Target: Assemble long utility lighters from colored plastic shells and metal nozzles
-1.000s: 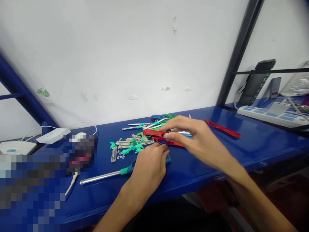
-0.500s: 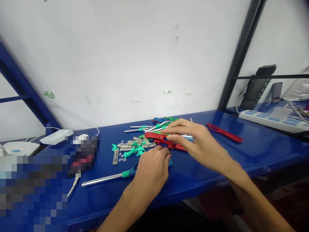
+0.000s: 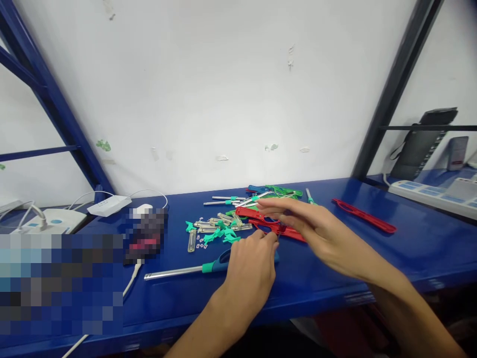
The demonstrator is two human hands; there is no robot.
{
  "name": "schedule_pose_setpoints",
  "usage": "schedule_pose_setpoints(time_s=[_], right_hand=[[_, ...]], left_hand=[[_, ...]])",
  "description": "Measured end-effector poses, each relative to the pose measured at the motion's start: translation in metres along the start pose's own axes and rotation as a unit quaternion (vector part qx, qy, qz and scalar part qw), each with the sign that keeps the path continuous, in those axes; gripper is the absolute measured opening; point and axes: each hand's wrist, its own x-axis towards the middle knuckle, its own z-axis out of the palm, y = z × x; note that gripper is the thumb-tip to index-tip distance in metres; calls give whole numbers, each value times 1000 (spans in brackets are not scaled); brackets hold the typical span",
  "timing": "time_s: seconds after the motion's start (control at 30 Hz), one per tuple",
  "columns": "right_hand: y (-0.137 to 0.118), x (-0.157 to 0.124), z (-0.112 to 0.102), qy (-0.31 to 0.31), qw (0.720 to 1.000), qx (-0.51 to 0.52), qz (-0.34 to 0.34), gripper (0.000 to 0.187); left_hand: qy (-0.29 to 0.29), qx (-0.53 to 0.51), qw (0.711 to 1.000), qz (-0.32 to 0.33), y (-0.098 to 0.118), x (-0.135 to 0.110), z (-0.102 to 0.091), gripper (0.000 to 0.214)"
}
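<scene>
My left hand (image 3: 250,271) rests on the blue shelf (image 3: 335,278), its fingers curled in a pinch at the near edge of a red plastic handle piece (image 3: 261,221). What the pinch holds is too small to make out. My right hand (image 3: 320,231) reaches in from the right, with its thumb and fingers pressed on the same red piece. A long metal rod with a teal and blue handle (image 3: 179,271) lies just left of my left hand.
Small teal and metal parts (image 3: 212,228) lie in a heap behind my hands, with green pieces (image 3: 283,190) further back. A second red piece (image 3: 363,215) lies to the right. A white power strip (image 3: 436,196) sits far right, white adapters (image 3: 110,205) and cables at left.
The camera has swung left and down, so everything sits further right in view. Both hands stay at the red piece; my right fingers now look more stretched out.
</scene>
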Motion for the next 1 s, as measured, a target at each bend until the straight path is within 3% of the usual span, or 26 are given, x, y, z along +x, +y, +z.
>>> schedule_pose_setpoints(time_s=[0.13,0.2,0.4,0.6,0.67,0.8,0.9,1.0], right_hand=[[4,7,7,99,993,-55,31,14],[4,9,8,127,987,-93,32,7],[-5,1,-4,11,998,-46,27,41],[-8,1,-6,72,992,-77,69,19],[-8,1,-11,116,986,-107,61,13],[-7,-9,-30,268,953,-120,75,10],[1,-33,-38,326,932,-115,111,17],[18,-70,-27,366,908,-97,177,24]], left_hand=[[6,4,1000,-4,-1,0,1,29],[10,4,1000,-2,-1,0,2,30],[17,-5,1000,6,-1,0,2,30],[19,-22,1000,-1,-3,0,4,29],[19,-31,999,-2,-4,-1,5,27],[20,-51,998,-5,-4,-4,5,24],[35,-72,997,-11,-5,-5,4,26],[52,-91,994,-18,-8,-8,-3,29]])
